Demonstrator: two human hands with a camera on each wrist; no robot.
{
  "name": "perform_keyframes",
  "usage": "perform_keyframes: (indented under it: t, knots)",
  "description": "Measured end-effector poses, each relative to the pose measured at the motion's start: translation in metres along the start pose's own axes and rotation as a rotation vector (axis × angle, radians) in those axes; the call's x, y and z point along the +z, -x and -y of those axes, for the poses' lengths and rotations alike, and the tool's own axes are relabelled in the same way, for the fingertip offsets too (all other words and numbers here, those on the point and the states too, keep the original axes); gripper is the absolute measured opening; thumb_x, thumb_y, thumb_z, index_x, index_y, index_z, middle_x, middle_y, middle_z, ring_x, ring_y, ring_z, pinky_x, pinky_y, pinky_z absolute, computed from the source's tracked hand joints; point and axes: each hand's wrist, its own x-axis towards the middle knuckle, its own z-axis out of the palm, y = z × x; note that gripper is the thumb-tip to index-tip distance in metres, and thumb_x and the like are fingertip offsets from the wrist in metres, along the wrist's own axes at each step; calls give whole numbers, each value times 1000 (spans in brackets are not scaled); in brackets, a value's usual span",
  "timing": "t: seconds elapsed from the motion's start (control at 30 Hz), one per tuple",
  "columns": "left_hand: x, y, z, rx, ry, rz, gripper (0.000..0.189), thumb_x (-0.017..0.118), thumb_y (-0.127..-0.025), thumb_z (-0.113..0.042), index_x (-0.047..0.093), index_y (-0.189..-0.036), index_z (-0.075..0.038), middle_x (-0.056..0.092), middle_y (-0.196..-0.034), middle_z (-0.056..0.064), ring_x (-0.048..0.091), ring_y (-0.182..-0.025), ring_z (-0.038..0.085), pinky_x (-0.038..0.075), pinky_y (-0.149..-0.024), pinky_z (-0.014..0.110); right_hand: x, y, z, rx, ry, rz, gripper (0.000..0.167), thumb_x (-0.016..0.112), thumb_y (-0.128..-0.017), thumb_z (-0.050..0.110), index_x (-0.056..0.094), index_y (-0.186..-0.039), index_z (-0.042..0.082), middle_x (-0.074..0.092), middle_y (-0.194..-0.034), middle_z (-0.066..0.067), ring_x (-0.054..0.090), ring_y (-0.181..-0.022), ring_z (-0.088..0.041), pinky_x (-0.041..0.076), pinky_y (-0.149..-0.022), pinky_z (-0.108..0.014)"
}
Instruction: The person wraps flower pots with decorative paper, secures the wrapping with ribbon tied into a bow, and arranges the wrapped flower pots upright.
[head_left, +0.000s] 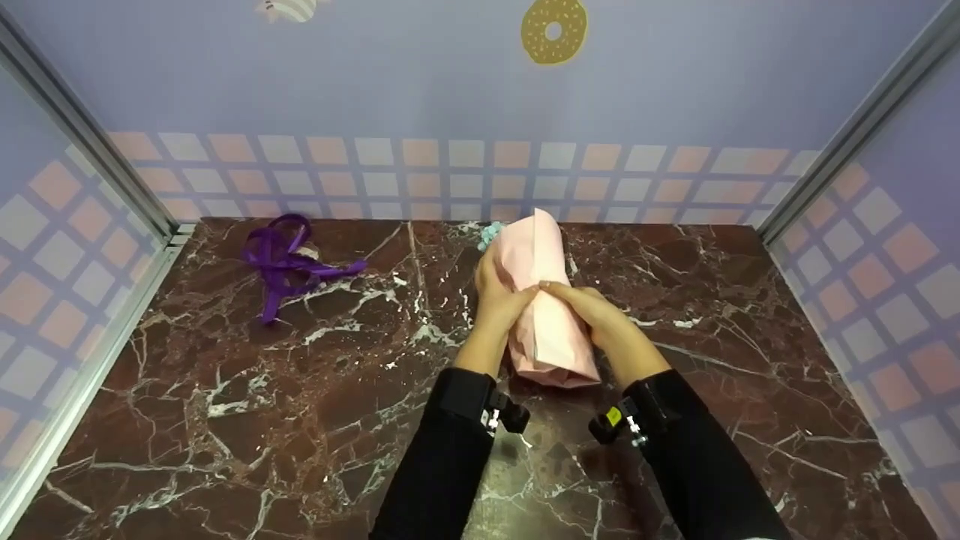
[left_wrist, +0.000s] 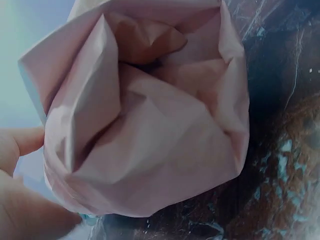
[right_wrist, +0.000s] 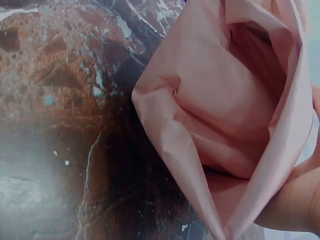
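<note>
The pink wrapping-paper bundle [head_left: 553, 255], right of the purple ribbon [head_left: 276, 261], was gripped by the left hand [head_left: 496, 301] and right hand [head_left: 602, 315], curled round opposite sides, thumbs [head_left: 560, 290] pressing near its overlapping edge [head_left: 535, 330], apparently to prevent unrolling.

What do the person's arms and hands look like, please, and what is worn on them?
Both arms have long black sleeves. The left hand and right hand wear no gloves. Each wrist carries a black band with a small black device and silvery metal fittings; the right device also shows a yellow patch.
</note>
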Motion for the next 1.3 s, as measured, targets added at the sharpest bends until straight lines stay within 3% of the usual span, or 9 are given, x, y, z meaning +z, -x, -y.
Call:
perform_keyframes:
  t: [0.1, 0.2, 0.3, 0.47, 0.63, 0.83, 1.03, 1.17, 1.3]
  knots:
    - [-4, 2, 0, -135, 37, -63, 99, 81, -73, -3, 22, -153, -7, 24, -154, 21, 24, -141, 35, 22, -115, 44, 3, 0, 1, -1, 7, 8, 48, 71, -84, 47, 62, -105, 5, 64, -86, -4, 61, -74, -17, 54, -72, -33]
    - [-8, 4, 1, -263, 111, -70, 101, 81, -75, -10, 16, -152, -2, 26, -152, 26, 28, -139, 36, 25, -115, 40, 5, 0, 1, 4, 28, 11, 51, 71, -83, 49, 62, -106, 5, 63, -87, -5, 61, -76, -17, 53, -73, -33]
    - [-13, 7, 3, -392, 228, -5, 105, 80, -79, -15, 8, -154, -4, 27, -151, 26, 40, -131, 35, 35, -110, 39, 5, 1, 0, 1, 52, 31, 53, 71, -81, 53, 61, -104, 6, 64, -86, -4, 62, -74, -17, 54, -71, -32]
    - [-26, 9, 6, -529, 412, 96, 107, 77, -82, -10, -1, -156, -8, 38, -143, 24, 61, -94, 27, 54, -87, 35, 11, 6, -1, -60, 42, 86, 51, 73, -81, 51, 61, -100, 4, 65, -81, -5, 63, -68, -16, 56, -65, -31]
    - [-39, 10, 10, -534, 420, 125, 104, 77, -80, -4, 6, -155, -6, 47, -134, 23, 60, -94, 25, 54, -86, 34, 20, 11, -5, -78, 32, 70, 53, 76, -79, 45, 57, -106, 3, 64, -85, -7, 62, -71, -17, 55, -66, -31]
    - [-54, 14, 7, -510, 308, 162, 106, 78, -80, -10, 3, -155, -6, 50, -130, 21, 59, -95, 25, 52, -88, 35, 32, 12, -11, -81, 22, 71, 61, 78, -79, 41, 55, -115, -2, 65, -94, -11, 64, -79, -20, 56, -74, -33]
    - [-61, 15, 2, -508, 294, 245, 105, 75, -84, -12, -3, -155, -5, 41, -142, 25, 56, -109, 30, 48, -96, 37, 39, 12, -12, -75, -42, 69, 68, 76, -81, 38, 46, -127, -3, 63, -101, -13, 63, -83, -21, 55, -76, -34]
    - [-63, 14, 1, -482, 253, 254, 100, 75, -85, -14, 5, -155, -5, 34, -148, 24, 51, -120, 33, 44, -102, 39, 42, 12, -10, -86, -48, 50, 71, 77, -80, 38, 46, -128, -4, 62, -101, -13, 63, -84, -21, 54, -77, -34]
    - [-65, 11, 2, -442, 264, 263, 87, 70, -88, -15, 13, -154, -2, 38, -143, 24, 52, -116, 32, 47, -98, 38, 44, 13, -11, -76, -50, 46, 68, 76, -81, 36, 47, -128, -4, 63, -101, -12, 63, -85, -21, 54, -78, -35]
